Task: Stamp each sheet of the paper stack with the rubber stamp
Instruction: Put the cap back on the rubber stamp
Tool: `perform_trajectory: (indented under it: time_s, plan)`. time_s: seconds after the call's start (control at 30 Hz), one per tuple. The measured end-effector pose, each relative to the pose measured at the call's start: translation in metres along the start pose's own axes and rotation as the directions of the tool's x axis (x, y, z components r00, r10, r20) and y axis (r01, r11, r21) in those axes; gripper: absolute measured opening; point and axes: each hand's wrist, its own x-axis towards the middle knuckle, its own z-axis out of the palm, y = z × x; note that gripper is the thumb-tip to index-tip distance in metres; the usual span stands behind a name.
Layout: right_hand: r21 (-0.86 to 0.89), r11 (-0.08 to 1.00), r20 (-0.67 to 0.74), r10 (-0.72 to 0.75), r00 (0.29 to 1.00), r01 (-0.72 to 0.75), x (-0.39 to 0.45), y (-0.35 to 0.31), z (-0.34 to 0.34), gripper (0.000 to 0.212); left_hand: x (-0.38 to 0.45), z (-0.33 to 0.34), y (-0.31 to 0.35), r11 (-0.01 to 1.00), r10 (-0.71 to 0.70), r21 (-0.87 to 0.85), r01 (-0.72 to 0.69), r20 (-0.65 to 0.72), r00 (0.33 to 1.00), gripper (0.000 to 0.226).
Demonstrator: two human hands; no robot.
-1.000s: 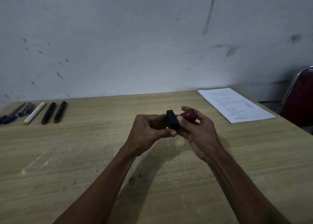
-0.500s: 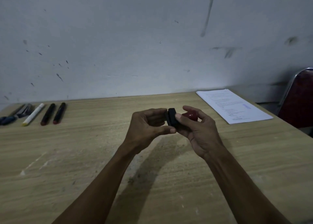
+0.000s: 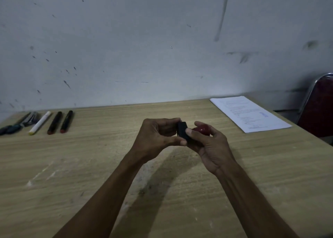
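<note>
Both hands hold the rubber stamp (image 3: 182,132) above the middle of the wooden table (image 3: 90,165). It has a black block base and a dark red rounded handle (image 3: 202,129). My left hand (image 3: 156,138) pinches the black base with thumb and fingertips. My right hand (image 3: 207,144) curls round the red handle, its thumb lying on the base. The stamp's face is hidden. The white paper stack (image 3: 248,113) lies flat at the table's far right corner, with printed text and a small blue mark on the top sheet.
Several markers (image 3: 54,122) and pens (image 3: 16,125) lie in a row at the far left of the table. A dark red chair with a metal frame (image 3: 319,108) stands beyond the table's right edge. A stained white wall closes the back.
Both hands with the stamp have stayed almost in place. My left fingers have shifted slightly on the black base.
</note>
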Motion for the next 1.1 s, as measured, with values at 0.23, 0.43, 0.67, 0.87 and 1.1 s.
perform_trajectory:
  time_s: [0.23, 0.43, 0.67, 0.87, 1.1]
  plan:
    - [0.063, 0.998, 0.006, 0.011, 1.000, -0.011, 0.000, 0.001, 0.002, 0.062, -0.003, 0.002, 0.001, 0.996, -0.023, -0.086, 0.021, -0.024, 0.999, 0.069]
    - [0.148, 0.987, 0.041, 0.059, 0.997, -0.064, -0.002, 0.005, 0.005, 0.039, -0.001, 0.009, -0.001, 0.996, 0.014, -0.090, -0.022, -0.085, 0.996, 0.065]
    - [0.126, 0.978, 0.086, 0.158, 0.984, -0.169, 0.000, 0.003, -0.004, 0.036, 0.004, 0.011, -0.005, 0.998, 0.017, -0.053, -0.021, -0.064, 0.998, 0.061]
    - [0.089, 0.942, 0.146, 0.308, 0.940, -0.322, 0.003, -0.007, -0.007, 0.033, 0.011, 0.018, -0.011, 0.998, -0.006, -0.066, 0.003, -0.038, 0.999, 0.064]
    - [-0.116, 0.973, -0.088, 0.188, 0.978, -0.198, 0.012, -0.005, -0.017, 0.021, 0.027, 0.030, -0.025, 0.926, 0.054, 0.367, -0.090, 0.108, 0.993, 0.079]
